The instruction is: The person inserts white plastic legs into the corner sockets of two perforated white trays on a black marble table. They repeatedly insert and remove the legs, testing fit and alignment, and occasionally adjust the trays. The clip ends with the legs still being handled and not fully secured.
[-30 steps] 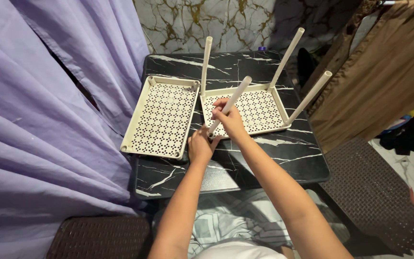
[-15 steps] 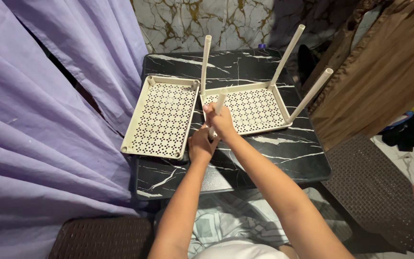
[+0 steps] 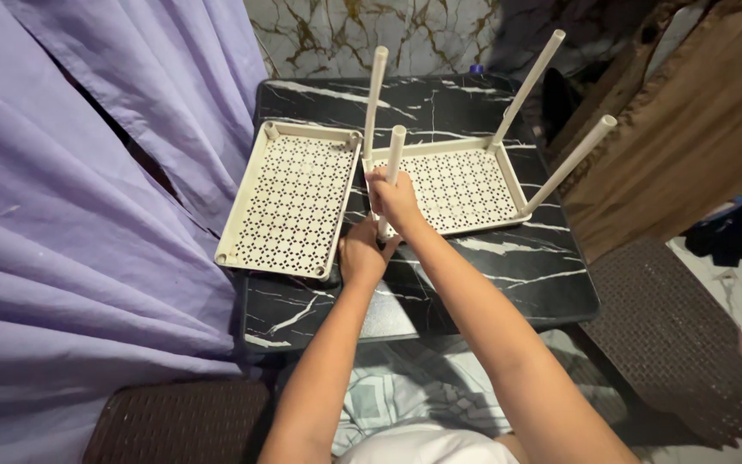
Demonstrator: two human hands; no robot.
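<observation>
I see a cream plastic tube leg (image 3: pixel 393 163) standing near upright at the near-left corner of the right perforated shelf tray (image 3: pixel 465 185), approx centre of the black marble-look table (image 3: pixel 508 258). Right hand (image 3: pixel 395 199) is wrapped round the tube's lower half, fingers curled tight on it. Left hand (image 3: pixel 361 256) sits just below at 7 o'clock from the right hand, by the tray's corner at the tube's base; can't tell if its fingers grip anything or just press. Three more tube legs (image 3: pixel 521 86) already stand in the tray's other corners, at 12, 1 and 2 o'clock from the hands, two leaning outward. A second perforated tray (image 3: pixel 289 198), w/o legs, lies flat at 9 o'clock, just beside the first. Purple curtain (image 3: pixel 88 215) hangs further out at 9, brown woven mat (image 3: pixel 672 335) at 4.
</observation>
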